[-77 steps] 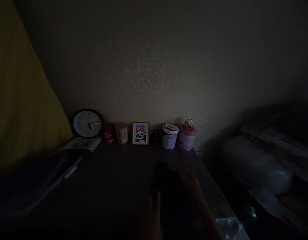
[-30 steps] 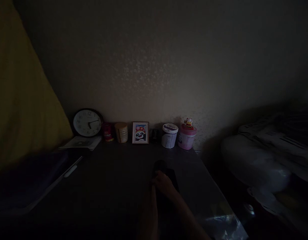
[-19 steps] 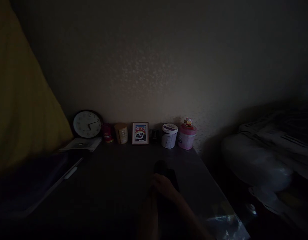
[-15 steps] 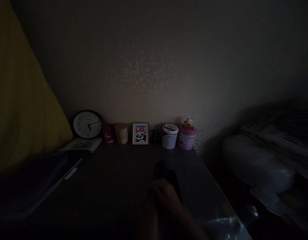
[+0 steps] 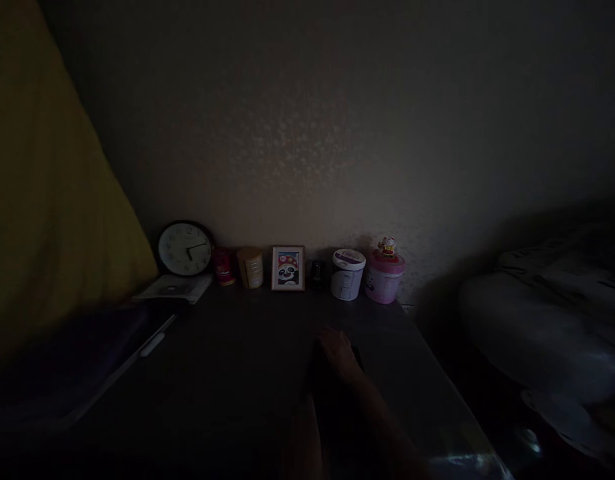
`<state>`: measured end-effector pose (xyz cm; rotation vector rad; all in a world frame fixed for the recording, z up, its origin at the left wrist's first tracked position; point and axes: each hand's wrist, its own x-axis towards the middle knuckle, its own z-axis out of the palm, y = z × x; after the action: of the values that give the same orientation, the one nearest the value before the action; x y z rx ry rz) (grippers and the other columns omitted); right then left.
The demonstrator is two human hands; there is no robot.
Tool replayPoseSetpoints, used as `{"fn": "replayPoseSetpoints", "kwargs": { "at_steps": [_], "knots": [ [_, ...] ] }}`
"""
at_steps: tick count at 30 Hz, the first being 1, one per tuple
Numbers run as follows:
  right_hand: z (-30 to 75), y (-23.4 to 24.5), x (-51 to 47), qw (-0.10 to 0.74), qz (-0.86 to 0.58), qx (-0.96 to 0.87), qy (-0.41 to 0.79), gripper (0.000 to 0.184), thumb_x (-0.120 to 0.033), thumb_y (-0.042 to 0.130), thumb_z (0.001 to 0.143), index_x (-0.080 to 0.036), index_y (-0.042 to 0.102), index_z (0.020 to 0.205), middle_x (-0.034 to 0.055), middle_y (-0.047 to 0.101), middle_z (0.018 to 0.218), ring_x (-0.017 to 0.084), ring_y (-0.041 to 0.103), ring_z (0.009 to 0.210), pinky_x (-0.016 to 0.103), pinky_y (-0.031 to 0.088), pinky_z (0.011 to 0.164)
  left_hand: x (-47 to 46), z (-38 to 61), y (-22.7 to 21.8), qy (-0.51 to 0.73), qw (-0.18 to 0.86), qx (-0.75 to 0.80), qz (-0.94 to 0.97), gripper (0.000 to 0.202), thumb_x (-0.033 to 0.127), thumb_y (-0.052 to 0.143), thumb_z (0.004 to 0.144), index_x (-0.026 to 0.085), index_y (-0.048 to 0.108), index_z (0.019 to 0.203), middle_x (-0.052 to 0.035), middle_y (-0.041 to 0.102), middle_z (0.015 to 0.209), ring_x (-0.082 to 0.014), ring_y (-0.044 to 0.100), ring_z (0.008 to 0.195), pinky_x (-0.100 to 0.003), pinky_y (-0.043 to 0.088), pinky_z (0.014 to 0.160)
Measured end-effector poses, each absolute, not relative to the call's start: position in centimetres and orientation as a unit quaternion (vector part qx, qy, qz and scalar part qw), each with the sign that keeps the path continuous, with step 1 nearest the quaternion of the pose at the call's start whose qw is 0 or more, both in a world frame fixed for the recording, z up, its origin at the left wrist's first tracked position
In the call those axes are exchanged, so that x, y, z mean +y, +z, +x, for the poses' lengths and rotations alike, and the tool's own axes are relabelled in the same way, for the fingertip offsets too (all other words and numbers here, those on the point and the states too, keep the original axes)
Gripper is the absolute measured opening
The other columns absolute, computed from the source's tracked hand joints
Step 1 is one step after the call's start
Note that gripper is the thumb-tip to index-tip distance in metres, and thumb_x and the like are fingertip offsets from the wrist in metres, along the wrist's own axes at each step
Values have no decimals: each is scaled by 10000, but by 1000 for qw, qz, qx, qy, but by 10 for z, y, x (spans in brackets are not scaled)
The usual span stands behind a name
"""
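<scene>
The scene is very dark. My right hand (image 5: 340,353) lies over the far end of a black, soft-looking object (image 5: 332,397) on the dark table, its fingers bent down and pressed on it. What kind of object this is I cannot make out. Nearer to me, at the object's left side, is my left hand (image 5: 307,430); its fingers are lost in shadow and blur.
Along the wall stand a round clock (image 5: 185,249), a red jar (image 5: 224,268), a yellowish ribbed canister (image 5: 250,268), a framed panda picture (image 5: 288,269), a white tub (image 5: 348,277) and a pink tub (image 5: 384,280) topped by a cat figurine (image 5: 388,247). A yellow curtain (image 5: 52,187) hangs left.
My right hand has moved forward, away from my left, onto the black object's far end, covering the part that stuck out there. The view has turned slightly left.
</scene>
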<state>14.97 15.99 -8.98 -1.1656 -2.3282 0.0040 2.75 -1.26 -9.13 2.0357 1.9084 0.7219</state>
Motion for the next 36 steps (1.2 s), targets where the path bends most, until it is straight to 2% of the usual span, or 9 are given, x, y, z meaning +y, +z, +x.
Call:
{"fn": "replayPoseSetpoints", "kwargs": {
  "at_steps": [4,7,10,12,17,23,26,32,36],
  "knots": [
    [154,-86,181,273,-471,-838,-25,349,-178,306,882,-179,578,1101,83,575,1177,208,483,1133,387,393,921,-13,28,-89,242,128,660,700,380,371,494,822,178,479,1149,-80,487,1204,-185,500,1047,-406,422,884],
    [154,-78,165,328,-534,-779,-28,339,-213,331,877,-136,558,1117,114,572,1165,221,505,1094,398,393,922,-13,28,-88,238,129,663,698,378,376,488,825,186,479,1151,-79,483,1212,-184,497,1052,-405,418,890],
    [149,-75,130,373,-503,-779,18,320,-246,351,879,-160,569,1098,105,601,1108,210,537,1036,385,417,893,-13,28,-89,233,133,665,697,393,388,484,824,195,469,1166,-79,471,1230,-190,486,1073,-413,406,905],
    [143,-80,111,373,-458,-806,40,294,-240,369,870,-190,608,1034,91,611,1093,215,522,1065,396,408,905,-12,28,-90,228,136,666,697,411,396,487,821,192,461,1177,-83,464,1238,-197,479,1085,-419,398,913],
    [137,-94,121,352,-471,-808,37,358,-174,314,858,-178,607,1063,88,571,1180,226,435,1181,442,359,959,-12,28,-90,215,134,670,698,429,404,483,821,186,452,1189,-89,447,1259,-206,464,1106,-437,379,931],
    [148,-107,139,411,-553,-723,57,418,-309,334,861,-81,520,1159,164,512,1231,244,457,1153,434,374,960,-12,27,-87,206,124,682,690,439,400,494,815,184,448,1194,-87,439,1269,-216,447,1128,-453,360,945],
    [149,-118,121,424,-557,-710,75,460,-366,360,850,-81,494,1185,168,515,1224,259,451,1157,439,374,961,-12,27,-89,196,124,692,683,453,389,494,817,196,425,1221,-86,417,1293,-220,434,1143,-464,349,957],
    [175,-113,98,445,-562,-685,130,404,-342,362,815,-132,557,1099,138,593,1117,237,545,1043,398,429,899,-14,29,-88,152,134,706,678,670,120,488,747,133,234,1367,-190,327,1367,-333,305,1252,-467,270,1009],
    [208,-97,93,437,-627,-619,181,383,-364,364,795,-168,624,996,114,645,1013,236,596,940,370,461,826,-16,31,-77,115,129,708,685,705,94,453,726,112,178,1375,-217,320,1363,-340,322,1241,-443,283,994]
  ]
}}
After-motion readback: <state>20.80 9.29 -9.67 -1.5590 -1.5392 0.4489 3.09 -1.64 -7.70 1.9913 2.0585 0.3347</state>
